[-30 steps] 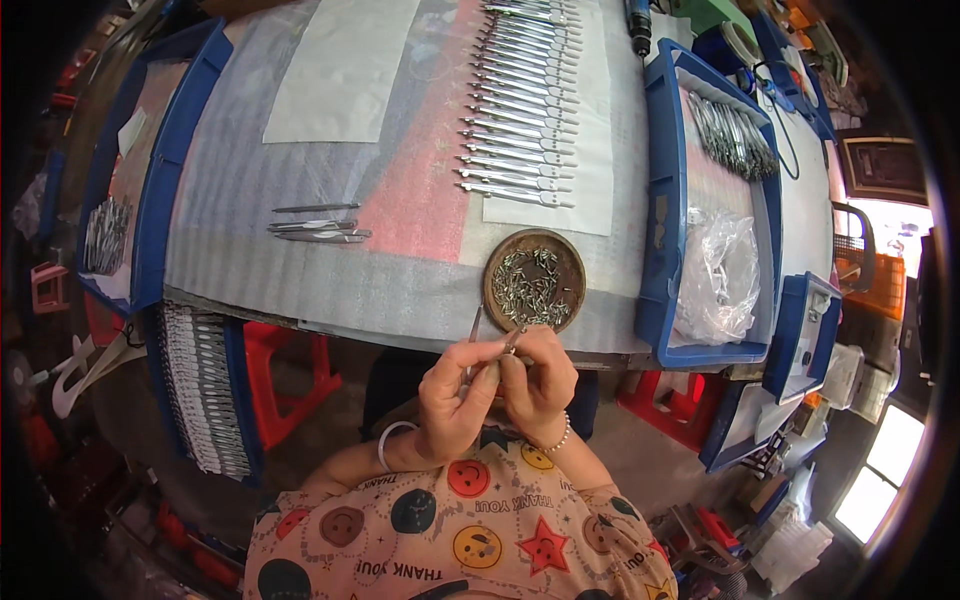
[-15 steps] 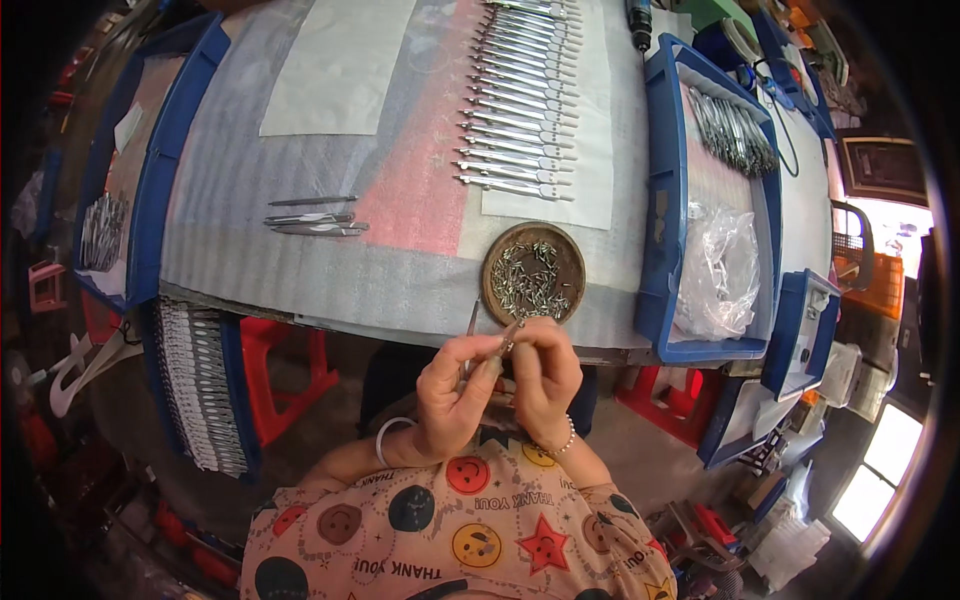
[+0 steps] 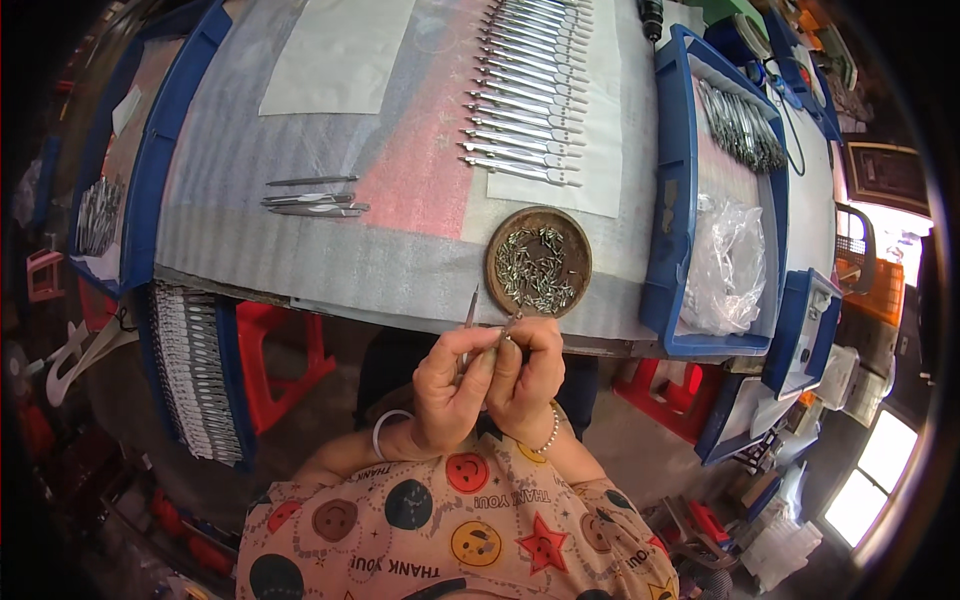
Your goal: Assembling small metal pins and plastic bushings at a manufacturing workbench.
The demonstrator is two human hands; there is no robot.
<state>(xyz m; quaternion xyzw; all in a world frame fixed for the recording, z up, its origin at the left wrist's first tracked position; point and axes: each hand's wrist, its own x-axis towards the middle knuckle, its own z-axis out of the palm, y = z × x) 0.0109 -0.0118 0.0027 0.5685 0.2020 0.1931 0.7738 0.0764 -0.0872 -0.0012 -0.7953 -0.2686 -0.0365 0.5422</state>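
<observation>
Close together at the table's near edge, my left hand (image 3: 450,390) and my right hand (image 3: 530,375) are both closed, fingertips nearly meeting. From the left hand's fingers a slim, pointed metal piece (image 3: 473,306) sticks up. Between the fingertips of both hands is a small metal end (image 3: 514,322); whether it belongs to the same piece is hidden. Just beyond them stands a round brown bowl (image 3: 577,238) with many small metal pins (image 3: 535,268) in it. Farther off, a row of silver drawing compasses (image 3: 530,105) lies on white paper.
Several slim metal pieces (image 3: 315,197) lie left of centre. A blue tray (image 3: 653,285) at the right holds metal parts and a clear plastic bag (image 3: 725,265). Another blue tray (image 3: 160,170) is at the left. Red stools (image 3: 265,375) stand below the table edge.
My right hand has drawn slightly nearer to the left hand, its fingers now curled closer round the small metal end. The view has shifted a little.
</observation>
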